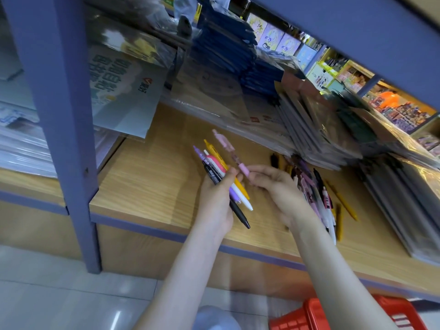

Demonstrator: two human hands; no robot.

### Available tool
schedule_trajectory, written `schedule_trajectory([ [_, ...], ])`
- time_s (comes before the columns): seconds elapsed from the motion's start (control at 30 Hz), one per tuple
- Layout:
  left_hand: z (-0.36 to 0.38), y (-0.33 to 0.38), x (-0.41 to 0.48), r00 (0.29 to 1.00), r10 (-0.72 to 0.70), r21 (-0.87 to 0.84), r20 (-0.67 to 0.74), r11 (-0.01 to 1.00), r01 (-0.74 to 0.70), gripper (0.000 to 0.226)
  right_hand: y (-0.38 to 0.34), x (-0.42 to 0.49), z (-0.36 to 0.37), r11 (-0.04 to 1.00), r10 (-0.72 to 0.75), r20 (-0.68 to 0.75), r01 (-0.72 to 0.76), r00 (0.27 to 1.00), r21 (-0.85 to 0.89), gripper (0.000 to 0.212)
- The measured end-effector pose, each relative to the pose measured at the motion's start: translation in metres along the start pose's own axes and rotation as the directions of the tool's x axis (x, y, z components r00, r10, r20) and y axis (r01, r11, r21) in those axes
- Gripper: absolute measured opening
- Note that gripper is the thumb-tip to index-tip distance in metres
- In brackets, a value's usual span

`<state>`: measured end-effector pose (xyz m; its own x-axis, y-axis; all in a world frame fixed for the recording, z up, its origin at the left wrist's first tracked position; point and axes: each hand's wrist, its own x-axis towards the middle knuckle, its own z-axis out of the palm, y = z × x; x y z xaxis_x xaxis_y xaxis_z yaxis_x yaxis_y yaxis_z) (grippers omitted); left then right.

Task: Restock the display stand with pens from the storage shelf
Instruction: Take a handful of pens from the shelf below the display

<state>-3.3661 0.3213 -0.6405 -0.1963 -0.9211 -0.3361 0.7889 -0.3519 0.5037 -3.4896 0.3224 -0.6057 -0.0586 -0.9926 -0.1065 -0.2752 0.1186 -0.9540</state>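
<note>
My left hand (217,198) grips a bunch of pens (222,177) fanned upward: purple, yellow, white and black ones. My right hand (273,184) pinches the lower end of a pink pen (228,151) and holds it beside the bunch. Both hands hover over the wooden storage shelf (152,177). More loose pens (323,198) lie on the shelf board behind my right wrist, black, yellow, pink and white among them. The display stand is not in view.
Stacks of plastic-wrapped notebooks (321,129) and flat packets (123,75) crowd the back of the shelf. A blue metal upright (62,120) stands at the left. A red plastic basket (307,315) sits on the floor below my right arm.
</note>
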Motion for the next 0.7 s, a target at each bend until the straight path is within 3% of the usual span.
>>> schedule_trajectory([
  [0.13,0.001,-0.002,-0.001,0.998,0.06,0.052,-0.017,0.997,-0.059,0.019,0.005,-0.008,0.004,0.998,-0.056,0.064,0.057,0.996,-0.021,0.014],
  [0.2,0.0,0.0,-0.003,0.999,0.046,0.026,-0.019,0.999,-0.046,0.013,0.005,-0.004,-0.003,0.992,-0.082,-0.065,0.075,0.995,-0.098,0.012],
  [0.23,-0.001,0.001,-0.004,0.999,0.04,0.017,-0.014,0.999,-0.039,0.014,0.008,0.003,-0.01,0.973,-0.116,-0.18,0.076,0.977,-0.217,0.014],
  [0.3,-0.004,0.003,-0.007,0.999,0.037,0.024,-0.001,0.999,-0.037,0.018,0.017,0.024,-0.029,0.847,-0.2,-0.369,-0.029,0.908,-0.531,0.028],
  [0.37,-0.008,0.007,-0.01,0.999,0.035,0.033,0.01,0.999,-0.035,0.024,0.024,0.045,-0.046,0.643,-0.114,-0.414,-0.25,0.903,-0.724,0.047],
  [0.43,-0.011,0.012,-0.013,1.0,0.018,0.029,0.01,0.999,-0.018,0.026,0.029,0.061,-0.054,0.482,0.028,-0.404,-0.367,0.914,-0.796,0.05],
  [0.5,-0.014,0.016,-0.015,1.0,0.013,0.024,0.004,1.0,-0.013,0.023,0.033,0.066,-0.053,0.433,0.071,-0.361,-0.355,0.93,-0.828,0.044],
  [0.63,-0.022,0.019,-0.013,0.998,0.026,0.035,-0.049,0.999,-0.024,0.024,0.035,0.057,-0.039,0.512,-0.055,-0.146,-0.097,0.988,-0.854,0.041],
  [0.7,-0.025,0.017,-0.011,0.996,0.022,0.055,-0.087,0.998,-0.017,0.02,0.031,0.05,-0.027,0.487,-0.14,-0.031,0.041,0.99,-0.872,0.045],
])
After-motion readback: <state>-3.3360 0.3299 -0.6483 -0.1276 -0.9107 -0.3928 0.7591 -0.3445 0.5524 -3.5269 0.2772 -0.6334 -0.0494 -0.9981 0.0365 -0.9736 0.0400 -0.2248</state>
